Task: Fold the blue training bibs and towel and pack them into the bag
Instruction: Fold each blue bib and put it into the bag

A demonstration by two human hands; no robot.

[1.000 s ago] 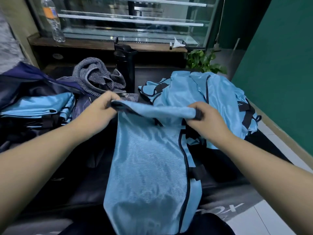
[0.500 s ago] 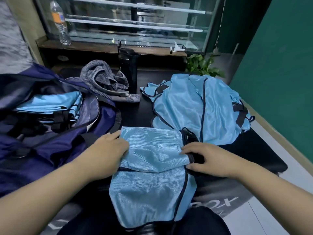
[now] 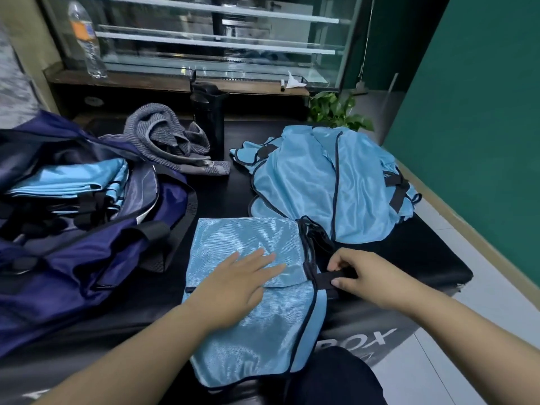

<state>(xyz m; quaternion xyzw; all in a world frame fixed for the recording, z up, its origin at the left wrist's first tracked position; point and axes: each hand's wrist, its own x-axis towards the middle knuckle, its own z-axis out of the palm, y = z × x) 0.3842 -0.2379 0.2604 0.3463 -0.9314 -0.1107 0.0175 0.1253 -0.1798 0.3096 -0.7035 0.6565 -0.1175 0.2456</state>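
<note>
1. Head view: a black tabletop (image 3: 222, 200) carries everything, and a light blue bib (image 3: 233, 331) lies folded over at its near edge, its lower end hanging toward the person.
2. The left hand (image 3: 239, 280) lies flat on the folded bib, fingers straight and spread, pressing the upper flap down.
3. The right hand (image 3: 368, 277) is just beside the bib's right edge, thumb and fingers pinching a black strap (image 3: 323, 280) that comes off the bib's dark trim.
4. A loose pile of bibs (image 3: 321, 185) in the same light blue sits further back toward the right edge of the tabletop, unfolded and crumpled, with black straps showing on its right side.
5. An open navy bag (image 3: 87, 258) takes up the left side of the tabletop; a stack of folded bibs (image 3: 73, 179) lies inside its opening.
6. A gray striped towel (image 3: 169, 144) lies in a heap toward the far edge, between the bag and a black bottle (image 3: 209, 118) that stands upright just beside it.
7. Behind the tabletop runs a wooden shelf (image 3: 146, 80) with a clear water bottle (image 3: 87, 42) standing on it at the left, in front of a glass display case (image 3: 222, 33).
8. A green plant (image 3: 336, 112) shows past the far right corner, next to a green wall (image 3: 482, 127).
</note>
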